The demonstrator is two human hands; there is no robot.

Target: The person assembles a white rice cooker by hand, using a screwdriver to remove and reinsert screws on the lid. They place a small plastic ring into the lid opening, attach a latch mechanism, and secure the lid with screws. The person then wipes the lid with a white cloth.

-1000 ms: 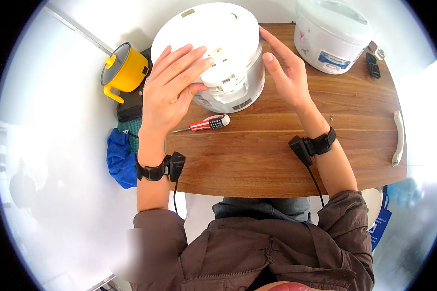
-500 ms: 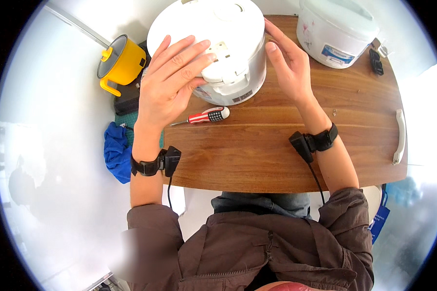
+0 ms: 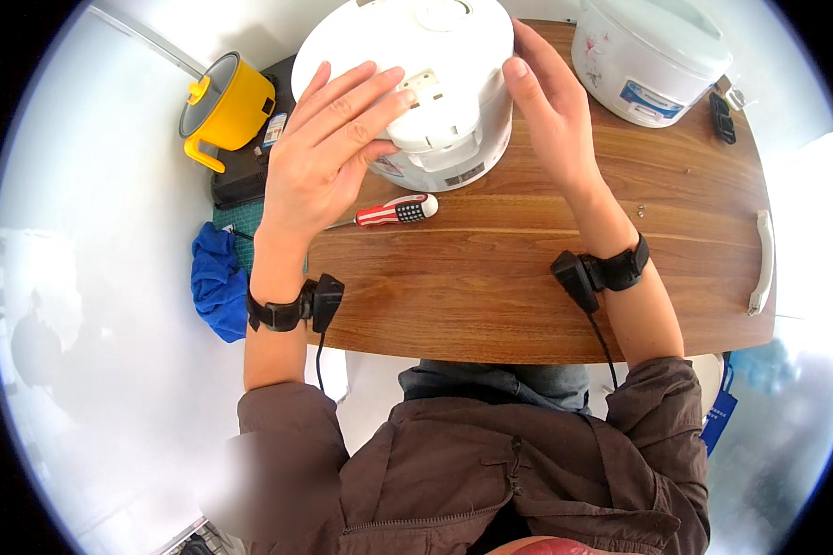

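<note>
A white rice cooker (image 3: pixel 370 42) with a round lid stands at the far middle of the table, cut off by the upper edge of the view. My left hand (image 3: pixel 319 153) lies over the near left part of its lid, fingers spread and stretched out. At the cooker's right side is my right hand (image 3: pixel 557 120), its thumb apart from the fingers and the fingertips against or close by the wall; contact there is hard to tell. Just in front of the cooker lies a screwdriver (image 3: pixel 398 210) with a red, white and black handle, its shaft partly hidden behind my left wrist.
A second white cooker (image 3: pixel 643 65) stands at the back right, beside a small black object (image 3: pixel 722 118). A white curved handle (image 3: pixel 761 264) lies by the right edge. On the left are a yellow pot (image 3: pixel 236 106), a green mat (image 3: pixel 239 217) and a blue cloth (image 3: pixel 217 287).
The whole view has shifted slightly upward. The rice cooker appears a little further right, closer to my right hand. Both hands keep nearly the same pose.
</note>
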